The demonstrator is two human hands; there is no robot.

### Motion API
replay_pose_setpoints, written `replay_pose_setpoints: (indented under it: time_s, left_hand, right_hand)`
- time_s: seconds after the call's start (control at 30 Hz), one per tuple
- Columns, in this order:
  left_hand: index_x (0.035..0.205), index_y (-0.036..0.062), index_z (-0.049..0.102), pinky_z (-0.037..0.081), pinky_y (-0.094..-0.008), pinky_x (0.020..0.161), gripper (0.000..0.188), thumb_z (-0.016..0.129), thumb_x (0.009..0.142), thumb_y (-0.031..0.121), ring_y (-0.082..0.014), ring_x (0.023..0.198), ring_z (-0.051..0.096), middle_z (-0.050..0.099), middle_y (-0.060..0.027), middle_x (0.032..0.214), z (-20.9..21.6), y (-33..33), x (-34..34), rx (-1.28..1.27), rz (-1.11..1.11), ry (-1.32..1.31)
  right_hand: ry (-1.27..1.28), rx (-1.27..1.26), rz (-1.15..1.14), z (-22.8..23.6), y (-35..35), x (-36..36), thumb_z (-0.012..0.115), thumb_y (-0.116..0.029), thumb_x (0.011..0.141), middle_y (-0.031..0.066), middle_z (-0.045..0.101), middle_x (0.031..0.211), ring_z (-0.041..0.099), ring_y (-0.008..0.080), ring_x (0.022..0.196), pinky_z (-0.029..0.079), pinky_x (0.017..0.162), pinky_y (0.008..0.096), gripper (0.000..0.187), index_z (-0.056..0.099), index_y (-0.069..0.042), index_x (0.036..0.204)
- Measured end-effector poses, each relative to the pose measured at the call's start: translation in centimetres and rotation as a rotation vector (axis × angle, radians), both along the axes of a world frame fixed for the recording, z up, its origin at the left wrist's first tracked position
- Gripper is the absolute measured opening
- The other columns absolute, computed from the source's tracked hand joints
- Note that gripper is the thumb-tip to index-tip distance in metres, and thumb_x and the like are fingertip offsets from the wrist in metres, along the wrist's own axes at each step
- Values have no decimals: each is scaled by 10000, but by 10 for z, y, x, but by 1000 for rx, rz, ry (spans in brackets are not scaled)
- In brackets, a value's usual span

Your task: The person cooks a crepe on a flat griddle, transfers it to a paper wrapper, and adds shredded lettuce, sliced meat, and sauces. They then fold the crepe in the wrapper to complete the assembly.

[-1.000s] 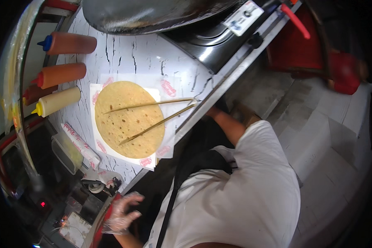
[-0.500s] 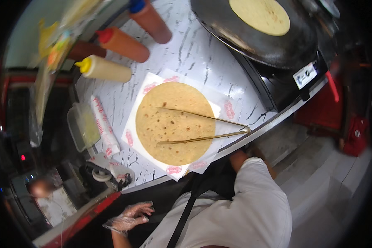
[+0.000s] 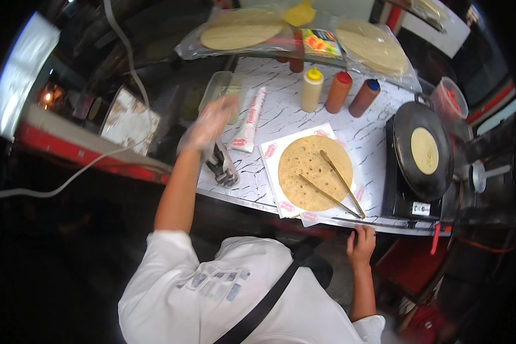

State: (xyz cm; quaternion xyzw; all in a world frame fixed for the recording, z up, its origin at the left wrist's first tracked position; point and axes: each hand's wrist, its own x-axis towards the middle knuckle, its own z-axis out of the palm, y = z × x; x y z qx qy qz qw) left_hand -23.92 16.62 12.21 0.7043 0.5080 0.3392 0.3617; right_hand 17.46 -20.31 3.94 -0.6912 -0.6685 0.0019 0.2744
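My left hand (image 3: 212,121), in a clear plastic glove, reaches over the near side of a clear plastic container (image 3: 211,92) at the counter's left. Its fingers are blurred, and whether they hold anything cannot be made out. My bare right hand (image 3: 361,245) rests at the counter's front edge, fingers apart and empty, just below the joined end of the metal tongs (image 3: 345,182). Those tongs lie spread across a large browned flatbread (image 3: 304,166). Under the flatbread are sheets of white printed paper (image 3: 271,150). Beside my left hand lies a paper-wrapped roll (image 3: 251,123).
Squeeze bottles with yellow (image 3: 312,92), red (image 3: 339,93) and blue (image 3: 364,98) caps stand behind the flatbread. At right, a smaller flatbread (image 3: 424,150) lies on a round black griddle (image 3: 410,129) over a burner. Bagged flatbreads (image 3: 241,28) sit on the back shelf. A tape dispenser (image 3: 222,166) is near the left edge.
My view has swung round. My left hand has gone from beside my body up to the plastic container. My right hand now shows at the counter edge. Tongs and flatbread stay together.
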Motion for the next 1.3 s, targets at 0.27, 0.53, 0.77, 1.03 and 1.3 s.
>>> replay_pose_setpoints:
  time_s: [0.27, 0.53, 0.77, 1.03, 1.3]
  left_hand:
    - [1331, 52, 599, 441, -434, 1060, 506, 533, 912, 328, -336, 1291, 544, 574, -179, 1400, -134, 175, -13, -345, -163, 1145]
    - [1175, 52, 693, 538, -454, 927, 438, 697, 765, 205, -339, 1113, 662, 675, -183, 1240, -122, 177, -7, -202, -181, 1120]
    - [1072, 38, 744, 576, -479, 864, 383, 738, 701, 134, -356, 1027, 713, 724, -215, 1113, -79, 183, -26, -198, -147, 1072]
    - [1168, 86, 724, 574, -429, 907, 522, 778, 674, 246, -351, 1049, 708, 712, -210, 1153, -76, 188, -46, -74, -144, 1074]
    - [1278, 139, 655, 485, -429, 1049, 589, 760, 737, 348, -346, 1209, 608, 633, -193, 1306, -6, 154, -24, 102, -283, 1123]
  right_hand:
    - [-44, -240, -46, 19, 53, 16, 747, -170, 776, 196, 522, 1294, 495, 387, 1189, 381, 999, 506, 685, 498, -49, 1403]
    - [-135, -349, -30, 6, 71, 19, 751, -194, 805, 172, 570, 1143, 536, 363, 1084, 414, 897, 490, 583, 533, -22, 1318]
    - [8, -377, -18, 24, 63, 11, 691, -119, 880, 210, 615, 989, 594, 398, 946, 444, 833, 501, 394, 522, 27, 1204]
    - [215, -360, -109, 50, 29, 1, 673, -144, 913, 218, 616, 942, 610, 407, 865, 480, 787, 490, 419, 503, 36, 1251]
    - [426, -290, -202, 73, 3, 10, 712, -182, 909, 183, 615, 879, 619, 318, 771, 502, 722, 410, 482, 498, 13, 1295]
